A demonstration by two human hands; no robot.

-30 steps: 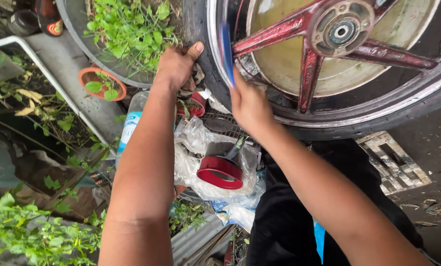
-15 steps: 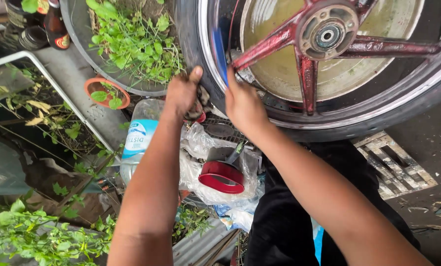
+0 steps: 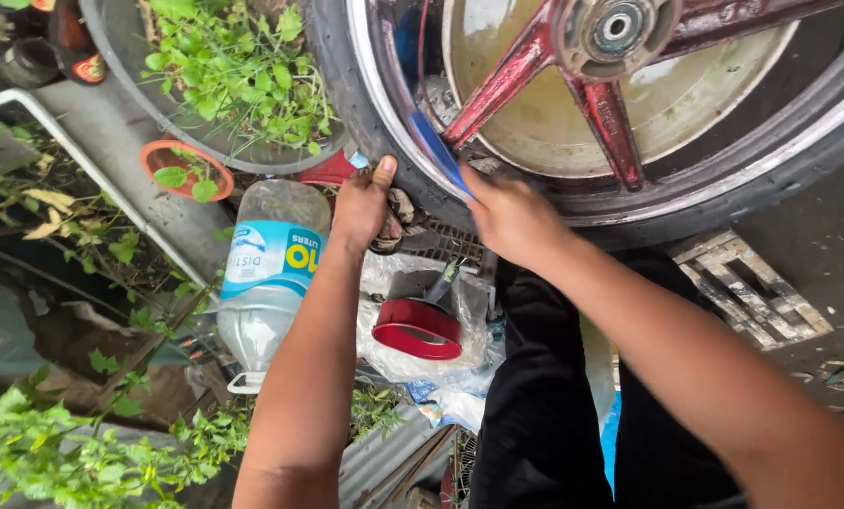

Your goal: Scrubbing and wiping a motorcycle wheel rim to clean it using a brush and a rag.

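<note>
A motorcycle wheel with a black tyre (image 3: pixel 347 104) and red spokes (image 3: pixel 507 80) stands on edge at the top of the view. My left hand (image 3: pixel 364 203) grips the tyre's lower edge, thumb up on the rubber. My right hand (image 3: pixel 507 215) holds a blue flat tool (image 3: pixel 436 151) pressed against the chrome rim (image 3: pixel 389 113). Both forearms reach up from the bottom of the frame over my dark trousers (image 3: pixel 545 396).
A red round tin (image 3: pixel 417 330) lies on clear plastic sheeting (image 3: pixel 394 363) below my hands. A large clear water bottle (image 3: pixel 269 269) lies to the left. Planters with green plants (image 3: pixel 224 66), a small orange pot (image 3: pixel 184 170) and a metal grate (image 3: pixel 752 287) surround the spot.
The view has shifted right and closer. My left hand slid down and right along the tyre; my right hand moved the blue tool along the rim. The water bottle came fully into view.
</note>
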